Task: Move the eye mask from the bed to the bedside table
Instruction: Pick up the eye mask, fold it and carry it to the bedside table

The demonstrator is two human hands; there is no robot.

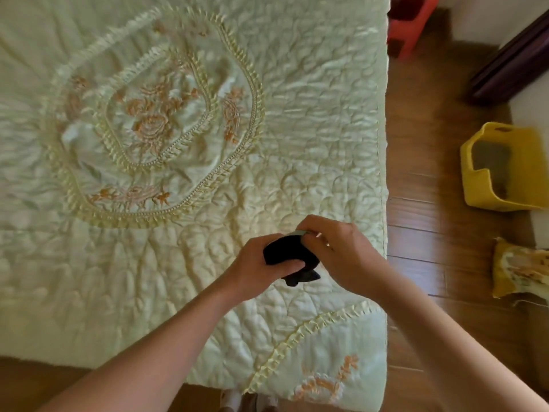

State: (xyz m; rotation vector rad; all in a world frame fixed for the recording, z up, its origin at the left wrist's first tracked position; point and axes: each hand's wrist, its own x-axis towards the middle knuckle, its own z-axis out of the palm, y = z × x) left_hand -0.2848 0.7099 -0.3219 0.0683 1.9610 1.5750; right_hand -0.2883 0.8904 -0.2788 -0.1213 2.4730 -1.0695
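Note:
A black eye mask (289, 254) is bunched up between both hands, held just above the pale green quilted bed (184, 162) near its right edge. My left hand (257, 267) grips its left side, thumb across the front. My right hand (332, 251) closes over its right and top part, where a pale strap edge shows. A dark end of the mask hangs below the hands. No bedside table is in view.
Wooden floor (421, 185) runs along the right of the bed. On it stand a yellow plastic basket (502, 171), a red stool (410, 22) at the top, a dark wooden furniture piece (511, 60) and a yellow patterned cloth (520, 269).

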